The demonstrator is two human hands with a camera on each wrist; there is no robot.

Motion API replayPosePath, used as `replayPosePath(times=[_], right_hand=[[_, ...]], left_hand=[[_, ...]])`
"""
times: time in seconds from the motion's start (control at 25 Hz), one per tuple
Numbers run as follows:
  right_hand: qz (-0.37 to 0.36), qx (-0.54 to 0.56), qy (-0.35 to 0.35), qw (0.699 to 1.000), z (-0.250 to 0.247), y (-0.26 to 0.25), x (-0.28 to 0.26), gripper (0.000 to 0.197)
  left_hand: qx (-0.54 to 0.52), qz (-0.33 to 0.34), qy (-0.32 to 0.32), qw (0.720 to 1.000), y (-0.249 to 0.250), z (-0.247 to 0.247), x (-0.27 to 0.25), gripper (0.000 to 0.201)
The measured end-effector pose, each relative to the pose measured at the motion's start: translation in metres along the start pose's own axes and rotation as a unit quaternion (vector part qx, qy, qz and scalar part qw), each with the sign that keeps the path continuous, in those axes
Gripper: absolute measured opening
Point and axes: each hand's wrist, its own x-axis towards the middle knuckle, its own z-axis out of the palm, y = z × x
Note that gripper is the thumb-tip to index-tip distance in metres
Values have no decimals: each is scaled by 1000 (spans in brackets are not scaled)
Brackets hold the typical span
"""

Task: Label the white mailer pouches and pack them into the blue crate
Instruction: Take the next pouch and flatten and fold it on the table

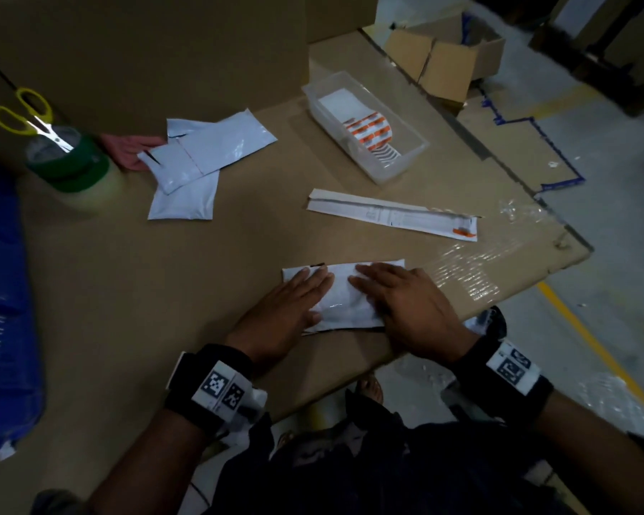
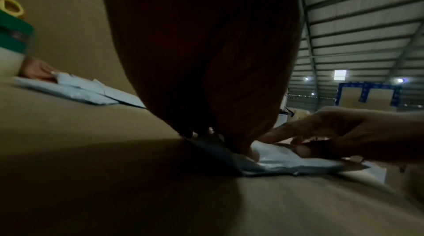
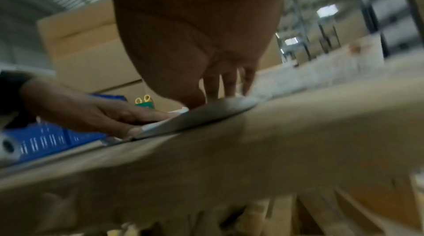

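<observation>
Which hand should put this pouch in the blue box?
Probably the left hand. Both hands press flat on the pouch, but the blue crate sits on the left side, nearer that hand.

Colours only:
- mailer pouch (image 1: 344, 291) under the hands: white, thin black edge along the near side
- other pouches (image 1: 205, 158) further back: white with a faint blue-grey cast
- table surface (image 1: 164, 291): plain brown cardboard
- crate (image 1: 4, 291) at left: blue — lighter perforation pattern on its wall in the right wrist view
- scissors (image 1: 30, 117): yellow handles, silver blades
- tape roll (image 1: 67, 161): green on top, pale cream below
- label roll (image 1: 370, 133) in the clear tray (image 1: 398, 169): orange-and-white blocks
- backing strip (image 1: 391, 213): white, grey print, orange mark at one end
- wrist bands (image 1: 216, 384): black, with black-and-white square-code tags
- floor lines (image 1: 592, 347): yellow — blue tape outline further back
</observation>
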Motion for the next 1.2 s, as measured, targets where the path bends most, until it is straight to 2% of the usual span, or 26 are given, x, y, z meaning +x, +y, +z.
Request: replayPosePath(times=[0.08, 0.12, 0.2, 0.24, 0.32, 0.36, 0.44, 0.52, 0.6, 0.68, 0.76, 0.88, 0.96, 1.04, 1.12, 1.2], right_hand=[[43, 9, -4, 999, -12, 0, 0, 51], [77, 46, -1, 996, -16, -8, -1, 46], [120, 159, -6, 980, -15, -35, -8, 36], [107, 206, -23, 972, -14, -51, -13, 32], [23, 242, -70, 968, -11, -75, -20, 31], [-15, 224, -78, 971, -10, -81, -20, 30], [-48, 130, -39, 990, -7, -80, -14, 32], [-56, 35, 1, 998, -4, -75, -5, 43], [-71, -5, 2, 997, -1, -74, -2, 49], [-90, -6, 2, 996, -1, -78, -6, 43], [-106, 1, 2, 994, -5, -84, -7, 37], [-70, 21, 22, 997, -9, -78, 13, 33], [-60, -20, 2, 998, -5, -74, 28, 45], [-31, -51, -33, 998, -2, -77, 31, 54], [15, -64, -28, 997, -4, -85, 25, 53], [28, -49, 18, 998, -3, -89, 18, 48]], left_hand=[[20, -9, 60, 998, -14, -10, 0, 62], [38, -30, 129, 990, -18, -17, -1, 59], [70, -97, 265, 957, -18, -33, -9, 53], [74, -134, 298, 942, -16, -38, -15, 48], [35, -170, 291, 941, -13, -36, -34, 36], [-2, -172, 273, 947, -15, -29, -46, 32], [-84, -156, 221, 959, -13, -7, -69, 29], [-123, -135, 201, 963, -12, 13, -80, 36], [-113, -134, 231, 957, -15, 22, -79, 38], [-42, -128, 260, 956, -21, 21, -72, 34], [9, -155, 279, 948, -27, 17, -71, 34], [-11, -182, 330, 926, -22, 12, -84, 28], [-63, -178, 305, 934, -17, 17, -98, 31], [-43, -184, 235, 953, -11, 23, -105, 35], [13, -205, 249, 947, -15, 22, -102, 34], [24, -223, 282, 933, -16, 15, -99, 32]])
